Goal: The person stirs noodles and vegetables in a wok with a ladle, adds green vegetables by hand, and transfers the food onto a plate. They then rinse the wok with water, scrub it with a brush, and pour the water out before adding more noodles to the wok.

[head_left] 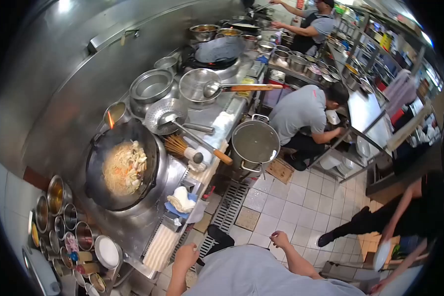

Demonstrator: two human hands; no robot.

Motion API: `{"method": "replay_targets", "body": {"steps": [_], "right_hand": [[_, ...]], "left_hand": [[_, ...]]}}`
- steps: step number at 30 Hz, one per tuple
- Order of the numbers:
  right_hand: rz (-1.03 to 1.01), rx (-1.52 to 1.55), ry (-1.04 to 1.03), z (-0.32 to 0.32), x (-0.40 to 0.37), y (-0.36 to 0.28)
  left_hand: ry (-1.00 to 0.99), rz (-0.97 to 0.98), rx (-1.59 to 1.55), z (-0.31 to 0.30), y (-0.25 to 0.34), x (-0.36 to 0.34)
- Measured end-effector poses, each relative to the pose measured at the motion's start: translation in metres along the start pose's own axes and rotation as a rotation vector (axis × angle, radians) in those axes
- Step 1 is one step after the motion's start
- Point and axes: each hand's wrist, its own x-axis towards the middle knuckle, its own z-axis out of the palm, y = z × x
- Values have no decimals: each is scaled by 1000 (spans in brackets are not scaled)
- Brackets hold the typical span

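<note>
A large dark wok [94,172] sits in the burner ring at the near left end of the steel range [133,228], its round mouth tipped a little towards the front edge. It holds a loose heap of pale yellow noodles [118,172] mixed with lighter, chunky pieces, spread across the bowl's middle while the dark rim shows bare all round. Just right of the wok, at the range's front edge, a crumpled white cloth [181,200] lies on top of a blue cloth [178,212].
</note>
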Motion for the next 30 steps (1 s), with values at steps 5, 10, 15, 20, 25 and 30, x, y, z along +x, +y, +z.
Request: {"method": "replay_targets", "body": {"steps": [5, 10, 15, 20, 25, 30], "right_hand": [[-166, 433, 66, -33, 46, -137], [-598, 492, 192, -55, 48, -318], [-1024, 17, 319, -27, 119, -424], [-714, -168, -158, -1, 133, -469], [-709, -112, -345, -10, 165, -495], [-606, 91, -735, -57, 106, -521]], "left_hand": [[171, 7, -183, -49, 3, 28], [301, -37, -263, -64, 11, 20], [579, -200, -343, -65, 27, 34], [885, -338, -282, -77, 55, 62], [907, -528, -243, -89, 84, 110], [711, -710, -357, -98, 86, 137]]}}
